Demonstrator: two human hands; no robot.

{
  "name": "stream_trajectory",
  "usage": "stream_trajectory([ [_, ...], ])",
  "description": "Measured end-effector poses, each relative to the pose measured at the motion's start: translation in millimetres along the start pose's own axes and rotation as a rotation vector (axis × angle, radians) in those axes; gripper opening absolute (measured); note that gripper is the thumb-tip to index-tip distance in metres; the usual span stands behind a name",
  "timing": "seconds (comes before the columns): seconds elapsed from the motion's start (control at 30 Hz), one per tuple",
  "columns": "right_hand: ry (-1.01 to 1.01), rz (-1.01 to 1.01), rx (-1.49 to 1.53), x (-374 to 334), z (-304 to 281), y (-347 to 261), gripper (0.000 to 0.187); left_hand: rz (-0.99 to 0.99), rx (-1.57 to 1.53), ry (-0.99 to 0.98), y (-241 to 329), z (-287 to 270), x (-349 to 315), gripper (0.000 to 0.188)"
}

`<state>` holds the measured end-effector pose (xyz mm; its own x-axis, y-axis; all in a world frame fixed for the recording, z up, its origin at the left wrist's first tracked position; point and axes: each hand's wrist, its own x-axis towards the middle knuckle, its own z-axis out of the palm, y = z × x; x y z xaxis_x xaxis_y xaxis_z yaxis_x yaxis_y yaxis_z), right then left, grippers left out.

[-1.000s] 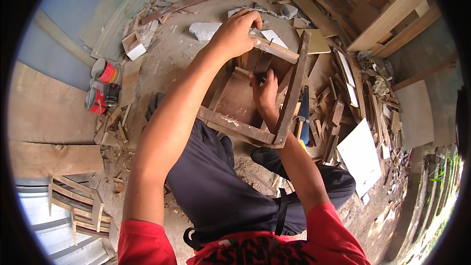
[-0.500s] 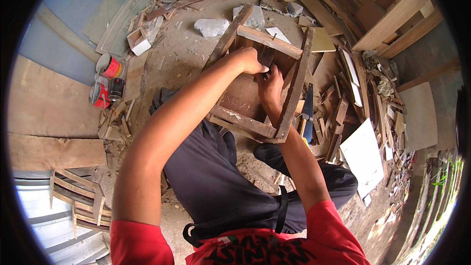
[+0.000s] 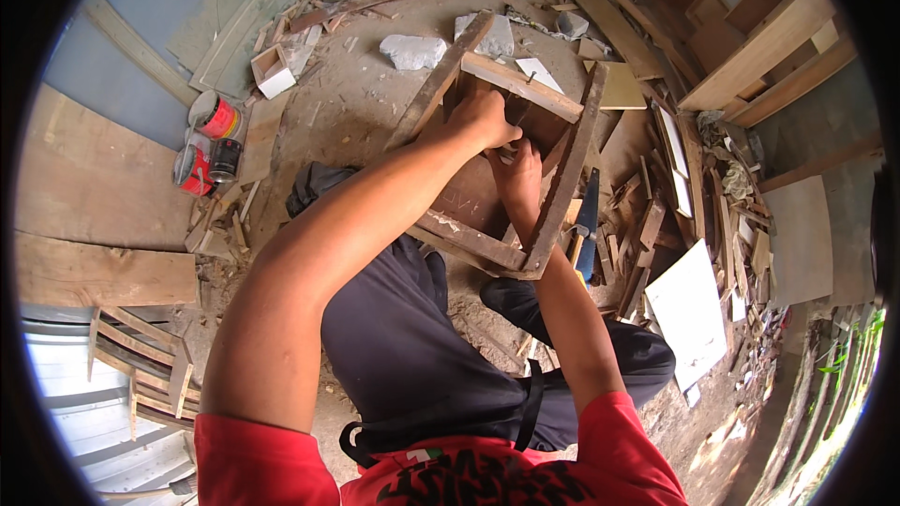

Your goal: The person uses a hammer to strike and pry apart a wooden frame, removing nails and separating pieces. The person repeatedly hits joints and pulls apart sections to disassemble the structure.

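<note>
A worn brown wooden stool (image 3: 566,183), apparently turned upside down with its legs and crossbars uppermost, stands in front of my bent knees. Both my hands reach down inside its frame. My left hand (image 3: 483,120) comes over the left side, its fingers curled and thumb pointing toward the right hand. Close against it, my right hand (image 3: 518,169) is bent with closed fingers. Whatever small thing lies between the fingertips is too hidden to name. From the far crossbar (image 3: 521,84) a nail (image 3: 532,78) sticks up.
A handsaw (image 3: 588,215) lies right of the stool, beside heaped wood scraps (image 3: 647,225) and a white board (image 3: 689,314). Paint cans (image 3: 216,115) stand at the left. Beyond the stool lie pale stone chunks (image 3: 412,52). Planks (image 3: 759,47) lean at the far right.
The view has shifted slightly. My right hand's fingers have drawn a little lower and curled more, while my left hand stays next to them inside the stool.
</note>
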<state>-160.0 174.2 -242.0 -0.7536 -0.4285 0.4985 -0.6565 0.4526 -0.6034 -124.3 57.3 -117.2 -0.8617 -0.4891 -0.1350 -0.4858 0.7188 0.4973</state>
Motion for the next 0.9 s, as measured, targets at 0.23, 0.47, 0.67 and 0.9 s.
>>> stream_trajectory([
  [0.23,-0.109,0.083,0.222,-3.1,13.5,18.0,0.035,-0.004,-0.014,0.031,3.7,1.7,-0.1,0.054],
  [0.47,-0.174,-0.029,-0.066,-9.7,11.5,15.4,0.064,0.018,0.026,0.08,1.5,3.3,-1.9,0.057],
  [0.67,-0.134,-0.123,-0.334,-10.2,19.9,15.5,0.074,-0.008,0.021,0.008,12.1,-4.5,-9.9,0.049],
  [0.9,-0.194,-0.089,-0.318,-8.2,22.8,25.7,0.073,0.006,0.01,-0.01,11.2,-3.4,-6.8,0.052],
])
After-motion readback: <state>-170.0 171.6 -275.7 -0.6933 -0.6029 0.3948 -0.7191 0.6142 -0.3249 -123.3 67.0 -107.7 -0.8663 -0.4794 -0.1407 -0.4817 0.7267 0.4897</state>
